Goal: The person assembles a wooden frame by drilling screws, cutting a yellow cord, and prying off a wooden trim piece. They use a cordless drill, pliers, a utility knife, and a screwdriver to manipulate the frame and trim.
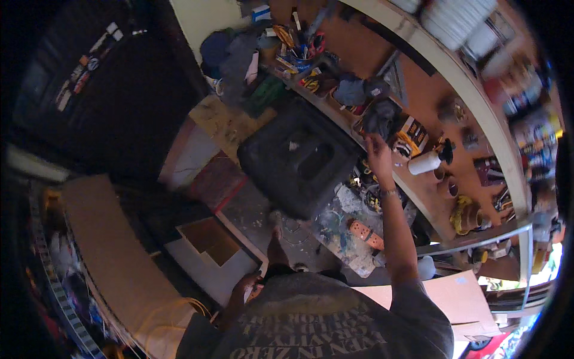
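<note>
My right arm stretches forward to the workbench. My right hand is at the bench's near edge, its fingers curled together just below a crumpled black bag or cloth; what they pinch, if anything, is too small to make out. Low by my left side, my left hand is closed around a small white and orange thing, partly hidden and too dark to name. Near the right hand are a yellow and black box and a white spray bottle. A large black plastic piece with an oblong recess stands in front of me.
Tools fill a blue tub at the bench's far end, beside caps. An orange perforated clog lies on a paint-splattered surface. Cardboard stands at the left, with a yellow cord. Crowded shelves line the right.
</note>
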### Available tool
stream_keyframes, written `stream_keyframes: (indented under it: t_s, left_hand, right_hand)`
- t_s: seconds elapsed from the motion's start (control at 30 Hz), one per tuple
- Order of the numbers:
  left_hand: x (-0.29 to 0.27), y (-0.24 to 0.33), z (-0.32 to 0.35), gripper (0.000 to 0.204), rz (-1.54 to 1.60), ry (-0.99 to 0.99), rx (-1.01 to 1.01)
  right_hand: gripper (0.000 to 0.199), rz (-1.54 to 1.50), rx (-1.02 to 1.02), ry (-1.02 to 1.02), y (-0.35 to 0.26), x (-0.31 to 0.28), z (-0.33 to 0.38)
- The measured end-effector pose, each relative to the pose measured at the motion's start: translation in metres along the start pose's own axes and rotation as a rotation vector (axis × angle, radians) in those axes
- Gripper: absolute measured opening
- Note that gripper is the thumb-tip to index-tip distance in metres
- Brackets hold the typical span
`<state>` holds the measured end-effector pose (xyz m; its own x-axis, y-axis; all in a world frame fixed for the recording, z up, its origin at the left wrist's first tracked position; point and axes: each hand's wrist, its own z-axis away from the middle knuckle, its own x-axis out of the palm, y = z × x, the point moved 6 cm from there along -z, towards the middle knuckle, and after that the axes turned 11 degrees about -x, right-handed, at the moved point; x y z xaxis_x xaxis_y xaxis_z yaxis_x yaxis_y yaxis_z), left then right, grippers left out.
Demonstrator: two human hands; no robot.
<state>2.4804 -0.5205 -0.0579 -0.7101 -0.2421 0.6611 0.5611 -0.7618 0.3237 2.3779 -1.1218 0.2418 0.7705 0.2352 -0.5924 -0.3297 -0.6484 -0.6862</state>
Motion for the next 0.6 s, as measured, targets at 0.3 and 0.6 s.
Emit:
stream_keyframes:
  t_s: [0.3, 0.6]
  left_hand:
    - [-0.025, 0.161, 0.01, 0.043, -0.181, 0.259, -0.194]
    - [0.002, 0.286, -0.019, 0.044, -0.289, 0.236, -0.006]
  right_hand:
    - [0.024, 0.62, -0.437, -0.058, 0.101, 0.117, -0.2]
    - [0.033, 0.339, 0.124, 0.09, 0.119, 0.107, -0.245]
